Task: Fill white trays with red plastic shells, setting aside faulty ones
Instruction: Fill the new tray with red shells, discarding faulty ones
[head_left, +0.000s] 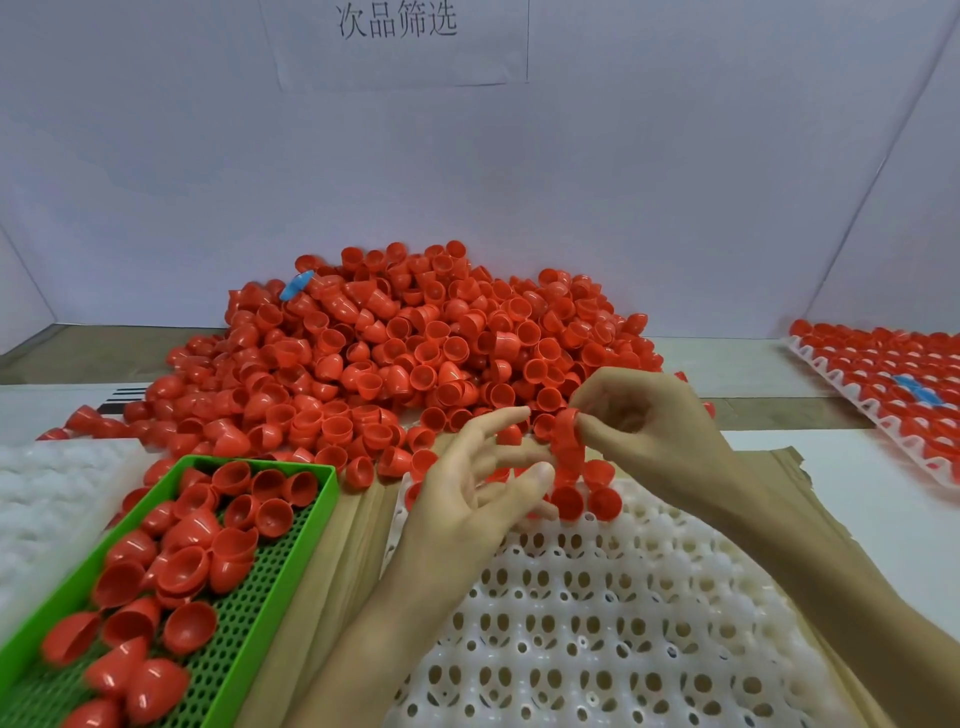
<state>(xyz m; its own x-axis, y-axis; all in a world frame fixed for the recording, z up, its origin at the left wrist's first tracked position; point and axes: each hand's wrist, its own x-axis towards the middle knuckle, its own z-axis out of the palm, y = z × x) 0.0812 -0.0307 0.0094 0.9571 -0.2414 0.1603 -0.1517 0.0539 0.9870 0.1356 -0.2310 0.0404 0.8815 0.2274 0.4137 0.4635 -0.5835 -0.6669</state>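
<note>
The heap of red shells (415, 353) blocks the far middle from left to past centre. The green bin (260, 462) closes the near left, with a white tray stack (47, 509) left of it. The near white tray (597, 623) lies open from above except at its far edge, where the left hand (467, 499) and the right hand (654, 431), pinching a shell stack (566, 441), crowd. Bare table (883, 499) runs right to the filled tray (831, 379)

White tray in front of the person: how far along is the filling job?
Done: a filled tray sits far right, and the green tray holds set-aside shells. In hand: the right hand pinches red shells over the front white tray, left hand open beside them. Left: that tray has only a few shells at its far edge, and a big pile waits.
</note>
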